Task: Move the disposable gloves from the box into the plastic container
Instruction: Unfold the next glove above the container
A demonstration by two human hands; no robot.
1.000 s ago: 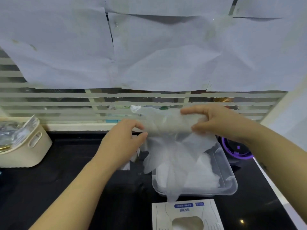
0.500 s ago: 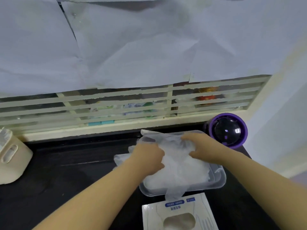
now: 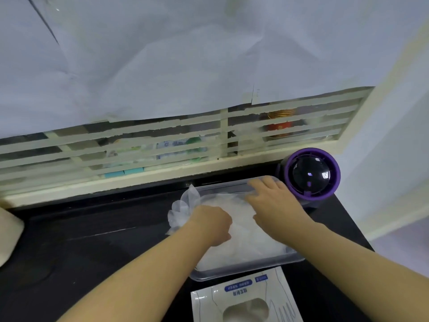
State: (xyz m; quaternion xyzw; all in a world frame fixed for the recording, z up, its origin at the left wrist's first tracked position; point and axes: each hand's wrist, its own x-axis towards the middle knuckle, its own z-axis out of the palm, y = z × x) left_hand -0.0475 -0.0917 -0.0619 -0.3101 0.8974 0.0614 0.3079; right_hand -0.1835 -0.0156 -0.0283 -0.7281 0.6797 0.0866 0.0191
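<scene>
Lowered gloves (image 3: pixel 246 231) lie crosswise in container (image 3: pixel 234 273), bunched end leftward; left hand (image 3: pixel 212 225) grips, right hand (image 3: pixel 275 204) flat.

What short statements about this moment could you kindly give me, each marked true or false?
1. Both the left hand and the right hand are on the gloves in the plastic container. True.
2. The box stands beyond the container, against the window. False: it lies in front of the container, nearer the person.
3. A purple device stands to the right of the container. True.
4. The right hand holds a glove up in the air. False: its fingers lie flat on the pile, near the container's far rim.
5. A bunch of glove material sticks out over the container's left edge. True.
</scene>
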